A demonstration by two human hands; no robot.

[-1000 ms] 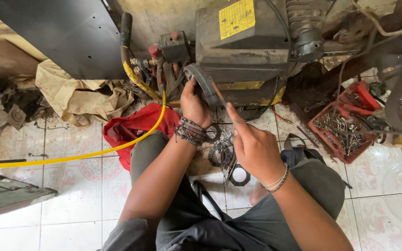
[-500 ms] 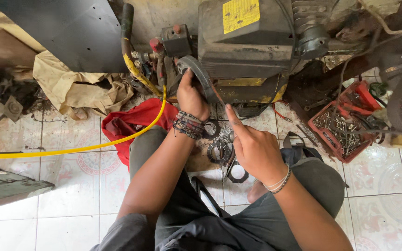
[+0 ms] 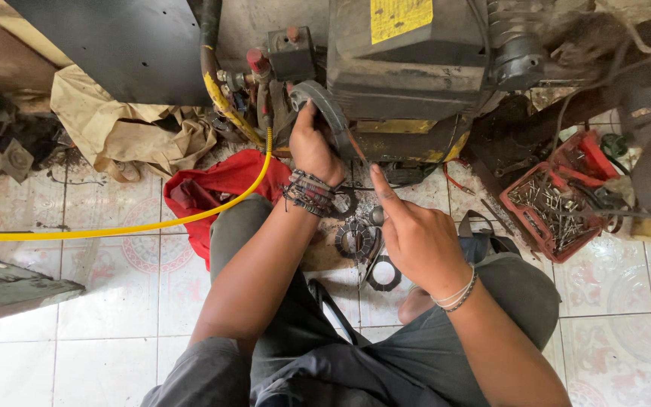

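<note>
Two hands: left hand (image 3: 312, 147) on grey disc (image 3: 328, 113).

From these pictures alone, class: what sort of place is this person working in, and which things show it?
Probably a small repair workshop: the left hand holds a grey round part against a dark machine, a red tray of screws sits nearby, and loose ring-shaped parts lie on the tiled floor.

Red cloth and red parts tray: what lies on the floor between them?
In the head view, between red cloth and red parts tray: round metal parts and both hands, left, right.
</note>
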